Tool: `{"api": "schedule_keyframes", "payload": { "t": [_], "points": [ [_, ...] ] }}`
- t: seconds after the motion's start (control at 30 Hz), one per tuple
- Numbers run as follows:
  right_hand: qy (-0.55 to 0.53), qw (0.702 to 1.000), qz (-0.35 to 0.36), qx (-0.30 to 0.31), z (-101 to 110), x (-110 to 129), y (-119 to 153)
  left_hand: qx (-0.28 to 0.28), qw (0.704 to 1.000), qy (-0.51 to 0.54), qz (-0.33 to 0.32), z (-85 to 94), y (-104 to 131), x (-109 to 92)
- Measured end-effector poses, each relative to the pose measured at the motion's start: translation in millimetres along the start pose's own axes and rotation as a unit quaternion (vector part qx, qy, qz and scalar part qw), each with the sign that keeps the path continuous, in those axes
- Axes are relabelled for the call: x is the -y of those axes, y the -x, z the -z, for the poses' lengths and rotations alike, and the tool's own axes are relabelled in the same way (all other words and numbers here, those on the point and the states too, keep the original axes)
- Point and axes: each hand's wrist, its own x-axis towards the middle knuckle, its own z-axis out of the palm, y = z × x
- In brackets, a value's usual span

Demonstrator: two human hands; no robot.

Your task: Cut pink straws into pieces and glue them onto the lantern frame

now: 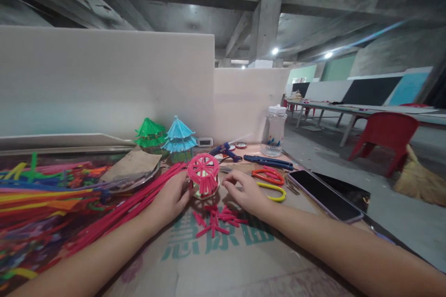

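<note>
Both forearms over cardboard (223, 264), left hand (170, 199) and right hand (245, 192), fingers loosely curled, flanking pink spoked dome (204, 174).

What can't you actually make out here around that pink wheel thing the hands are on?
Head view only:
- Left hand: fingertips hidden behind the pink wheel piece, so its grip is unclear.
- Right hand: fingertips curl down; whether they pinch anything is hidden.
- Cardboard print: partly covered by cut pink pieces.
- Bottle label: too small.

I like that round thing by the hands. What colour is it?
The round thing is pink, seen in the head view.
</note>
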Motion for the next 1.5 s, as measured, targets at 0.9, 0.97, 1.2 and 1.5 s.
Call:
{"api": "schedule_keyframes", "payload": {
  "t": [0.9,0.97,1.2,1.5],
  "points": [
    [-0.287,0.921,-0.229,0.127,-9,38,9,-0.010,0.993,-0.109,-0.046,3.6,3,-1],
    [-0.287,0.922,-0.218,0.139,-9,37,9,-0.009,0.993,-0.108,-0.046,3.4,3,-1],
    [-0.343,0.916,-0.175,0.112,-8,34,10,-0.001,0.995,-0.094,-0.028,3.6,2,-2],
    [-0.314,0.927,-0.174,0.111,-7,33,10,-0.003,0.996,-0.089,-0.032,3.8,2,-4]
  ]
}}
